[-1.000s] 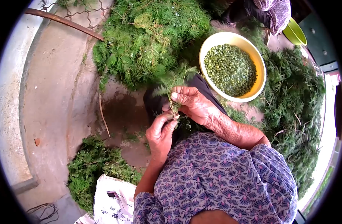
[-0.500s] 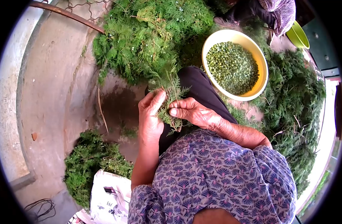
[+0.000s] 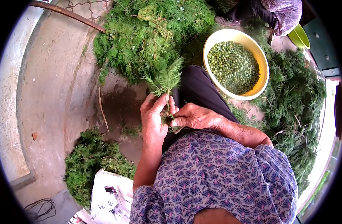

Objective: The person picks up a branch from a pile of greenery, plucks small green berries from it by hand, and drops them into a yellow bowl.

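Between my two hands is a green conifer sprig point(image 3: 166, 79), its leafy fronds fanning out away from me. My left hand point(image 3: 155, 114) pinches its stem between thumb and fingers. Close beside it, my right hand point(image 3: 196, 116) is closed at the stem's lower end, thumb and forefinger together; the exact spot it grips is partly hidden. A thin bent piece of stem shows just below the right fingers. To the right of my knee stands a yellow basin point(image 3: 265, 72) holding many small round green cones or berries point(image 3: 232, 67).
A large heap of conifer branches point(image 3: 141, 41) lies ahead, another pile point(image 3: 290, 100) on the right, and a smaller one point(image 3: 90, 160) at left. A white printed sack point(image 3: 111, 194) sits near my left elbow. Another person point(image 3: 283, 15) is at upper right beside a green basin point(image 3: 299, 36).
The sprig has turned and now points upward from my left hand, its fronds clear of the fingers. My right hand has shifted slightly down along the stem.
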